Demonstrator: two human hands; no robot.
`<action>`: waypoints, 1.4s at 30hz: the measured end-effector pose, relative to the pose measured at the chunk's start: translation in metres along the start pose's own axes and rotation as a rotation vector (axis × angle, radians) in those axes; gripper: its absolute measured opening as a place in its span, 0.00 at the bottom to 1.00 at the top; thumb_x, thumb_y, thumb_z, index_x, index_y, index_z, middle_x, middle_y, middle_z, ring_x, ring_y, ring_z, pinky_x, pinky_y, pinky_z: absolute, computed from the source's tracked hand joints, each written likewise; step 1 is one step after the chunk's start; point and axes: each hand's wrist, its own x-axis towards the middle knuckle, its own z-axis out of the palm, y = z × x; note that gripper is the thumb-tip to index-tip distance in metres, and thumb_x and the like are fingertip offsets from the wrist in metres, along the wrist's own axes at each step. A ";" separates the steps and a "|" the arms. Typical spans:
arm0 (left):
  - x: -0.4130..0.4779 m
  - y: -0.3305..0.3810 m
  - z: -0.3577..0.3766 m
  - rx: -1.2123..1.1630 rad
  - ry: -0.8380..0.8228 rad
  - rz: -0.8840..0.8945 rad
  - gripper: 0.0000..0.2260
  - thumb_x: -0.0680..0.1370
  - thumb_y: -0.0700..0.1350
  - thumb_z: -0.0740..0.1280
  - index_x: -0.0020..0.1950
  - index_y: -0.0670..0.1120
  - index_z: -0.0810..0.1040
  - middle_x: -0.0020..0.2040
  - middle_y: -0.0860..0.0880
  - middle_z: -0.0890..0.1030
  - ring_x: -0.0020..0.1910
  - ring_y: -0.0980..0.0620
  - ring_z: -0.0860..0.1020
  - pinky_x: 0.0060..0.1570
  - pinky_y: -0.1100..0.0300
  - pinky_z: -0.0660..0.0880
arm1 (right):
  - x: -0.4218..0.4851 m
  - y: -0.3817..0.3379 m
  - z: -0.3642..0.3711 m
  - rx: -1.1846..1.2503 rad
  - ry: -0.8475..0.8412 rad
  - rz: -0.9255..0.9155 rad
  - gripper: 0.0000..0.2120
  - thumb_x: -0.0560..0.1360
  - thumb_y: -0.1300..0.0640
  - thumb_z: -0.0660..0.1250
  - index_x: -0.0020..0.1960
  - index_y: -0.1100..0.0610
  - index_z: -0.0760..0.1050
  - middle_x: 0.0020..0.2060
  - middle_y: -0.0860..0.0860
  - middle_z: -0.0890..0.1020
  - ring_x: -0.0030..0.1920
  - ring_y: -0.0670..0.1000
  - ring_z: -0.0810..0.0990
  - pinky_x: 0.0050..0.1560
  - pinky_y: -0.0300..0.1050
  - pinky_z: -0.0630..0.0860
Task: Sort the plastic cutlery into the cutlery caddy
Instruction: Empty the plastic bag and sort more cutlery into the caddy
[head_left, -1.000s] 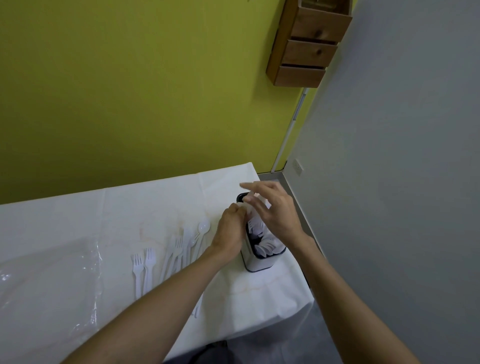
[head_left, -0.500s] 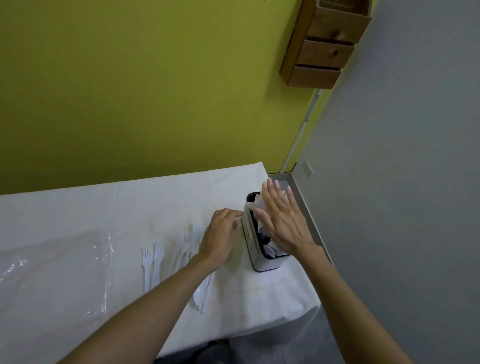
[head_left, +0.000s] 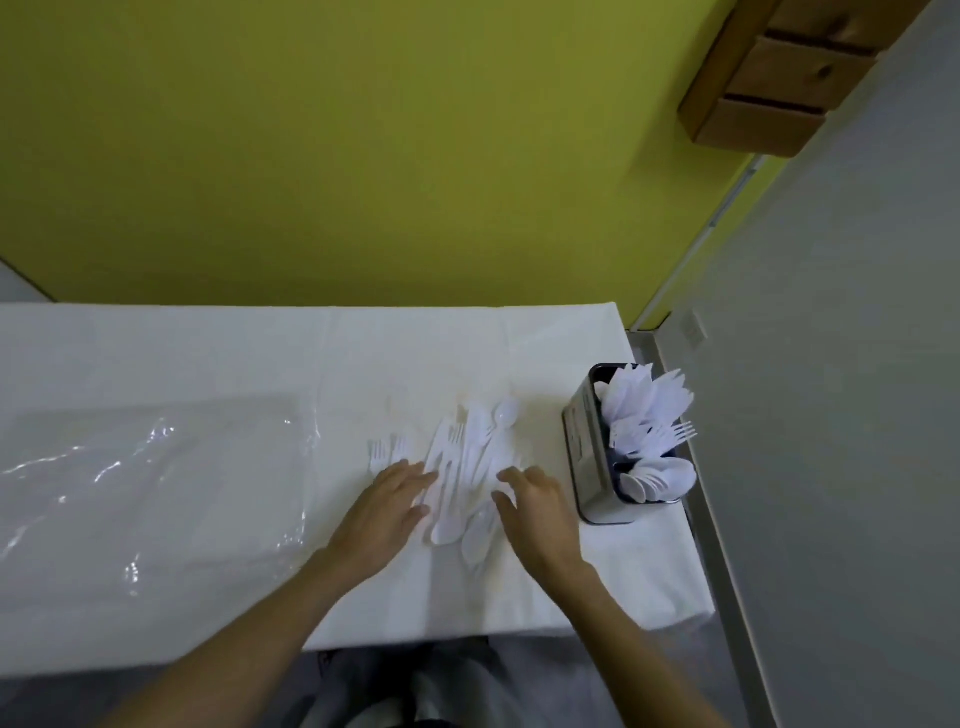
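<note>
1. The bench (head_left: 208, 353) wears a white cloth and stands against a yellow-green wall, its right end close to a grey wall.
2. The cutlery caddy (head_left: 592, 457) stands upright at the right edge of the bench, about midway between the far and near edges. It is a dark metal box with the cutlery standing up out of its top.
3. Inside it, the far compartment holds white knives (head_left: 641, 397), the middle one forks (head_left: 662, 435), and the near one spoons (head_left: 657, 480).
4. A loose pile of white plastic cutlery (head_left: 467, 462) lies on the cloth left of the caddy, clear of it; spoon bowls show at its near and far ends.
5. Two forks (head_left: 384, 449) lie side by side just left of the pile.
6. The left hand (head_left: 382, 514) lies flat at the pile's near-left side, its grip released and fingers spread, fingertips touching the cutlery.
7. The right hand (head_left: 540, 512) is at the pile's near-right side, between pile and caddy, fingers loosely curled over the pieces; its grip is released, closed on nothing.
8. A sheet of clear plastic (head_left: 150, 483) covers the left part of the bench.
</note>
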 end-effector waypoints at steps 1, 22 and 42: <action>-0.010 -0.008 0.003 0.011 -0.047 -0.002 0.21 0.80 0.46 0.63 0.73 0.50 0.67 0.75 0.51 0.63 0.76 0.50 0.56 0.72 0.62 0.51 | -0.007 0.002 0.011 0.031 -0.030 0.056 0.16 0.81 0.50 0.60 0.67 0.50 0.72 0.63 0.51 0.75 0.62 0.53 0.73 0.56 0.46 0.76; -0.016 -0.035 -0.004 -0.083 0.215 -0.254 0.17 0.77 0.31 0.60 0.62 0.45 0.76 0.60 0.51 0.73 0.57 0.53 0.71 0.57 0.61 0.72 | 0.026 -0.069 0.050 0.445 -0.124 0.239 0.07 0.73 0.54 0.73 0.47 0.57 0.80 0.39 0.49 0.82 0.41 0.48 0.81 0.47 0.41 0.79; 0.045 0.006 -0.002 0.199 -0.011 -0.413 0.11 0.80 0.48 0.63 0.54 0.42 0.76 0.54 0.45 0.73 0.57 0.47 0.70 0.50 0.57 0.74 | 0.050 -0.043 0.048 0.292 -0.059 0.424 0.10 0.78 0.51 0.66 0.51 0.58 0.74 0.45 0.52 0.78 0.42 0.51 0.76 0.42 0.42 0.69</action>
